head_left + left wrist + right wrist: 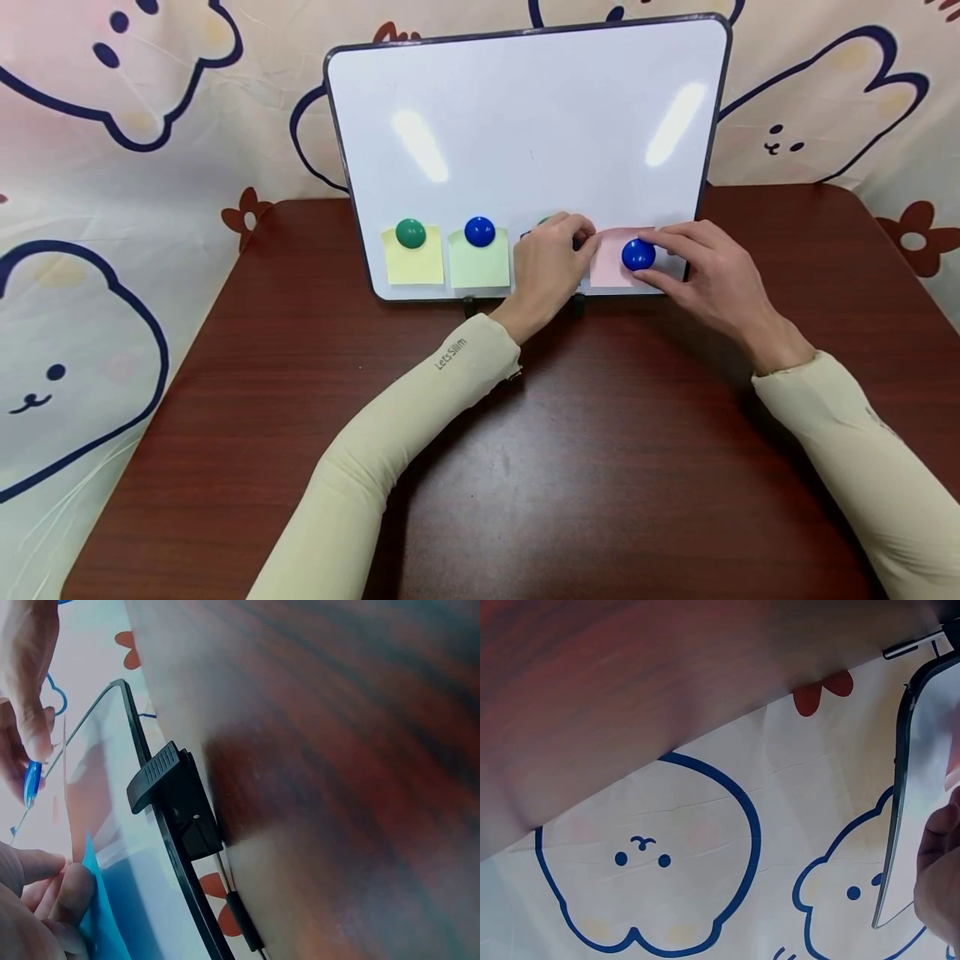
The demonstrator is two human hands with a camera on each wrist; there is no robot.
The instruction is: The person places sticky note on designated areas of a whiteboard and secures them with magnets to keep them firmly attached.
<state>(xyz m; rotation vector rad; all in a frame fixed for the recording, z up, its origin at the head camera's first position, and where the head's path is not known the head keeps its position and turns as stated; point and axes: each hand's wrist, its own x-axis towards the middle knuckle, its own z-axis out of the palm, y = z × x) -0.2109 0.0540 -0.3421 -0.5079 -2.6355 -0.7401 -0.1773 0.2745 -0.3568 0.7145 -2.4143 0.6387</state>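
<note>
A round blue magnet [638,255] sits between the thumb and fingers of my right hand [718,279], over the right part of a pink sticky note [606,265]. My left hand [551,260] pinches that note at its left edge, low on the whiteboard [525,125]. Behind my left hand, a blue sticky note [109,922] shows in the left wrist view, and the top of a green magnet [543,222] peeks out in the head view; the rest is hidden. The right wrist view catches only part of my right hand [941,877] beside the board.
Left along the board, a green magnet [410,233] holds a yellow note [415,268] and a blue magnet [480,232] holds a pale green note [480,268]. Black clips [176,799] support the board's lower edge on the brown table [525,483]. A patterned cloth [67,333] hangs behind.
</note>
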